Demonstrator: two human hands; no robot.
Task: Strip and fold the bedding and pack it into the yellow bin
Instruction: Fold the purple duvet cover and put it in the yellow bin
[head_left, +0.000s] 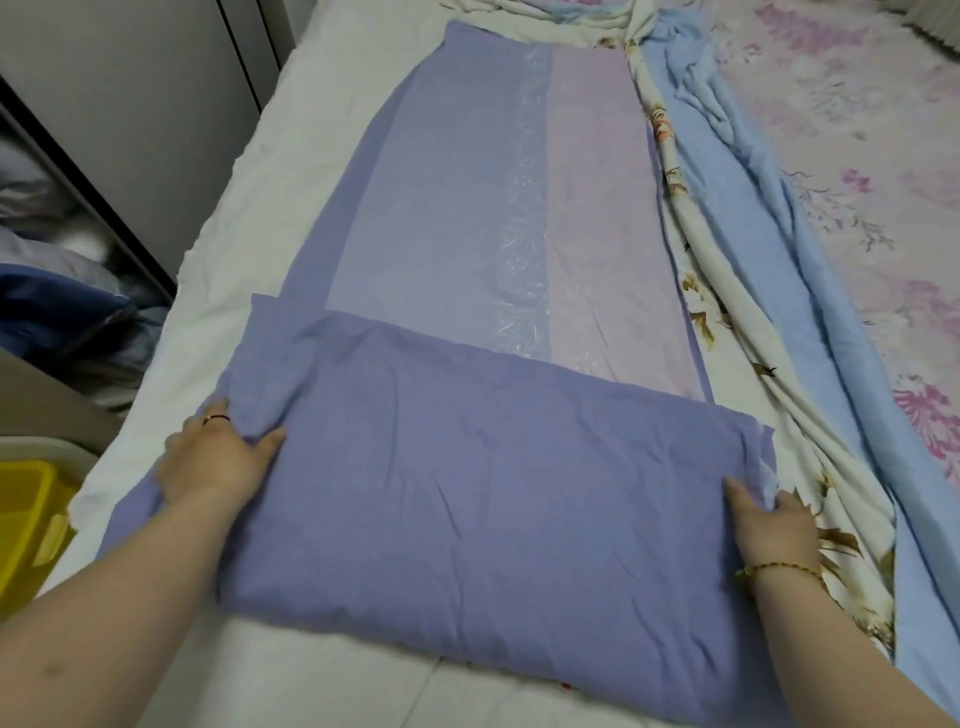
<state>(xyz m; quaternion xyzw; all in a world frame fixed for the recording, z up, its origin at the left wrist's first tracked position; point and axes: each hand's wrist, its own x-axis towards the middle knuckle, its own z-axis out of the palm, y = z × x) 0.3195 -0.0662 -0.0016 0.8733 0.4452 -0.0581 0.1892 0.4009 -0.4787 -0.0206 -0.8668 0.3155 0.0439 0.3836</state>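
The purple sheet (498, 467) lay on the bed (291, 182), its long axis running straight away from the person and its near end folded over. The left hand (218, 457) and right hand (774, 525) seemed to pinch the fold's side edges. The yellow bin (26, 519) stood nearer the left hand.

Two hands, a left hand (218, 460) and a right hand (774, 525); one purple sheet (493, 493); one floral-and-blue quilt (737, 270); one yellow bin (26, 509); one bed (291, 182).

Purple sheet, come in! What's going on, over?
Left hand and right hand grip fold's ends. Purple sheet: near end folded over on bed. Floral quilt bunched alongside; yellow bin at left.
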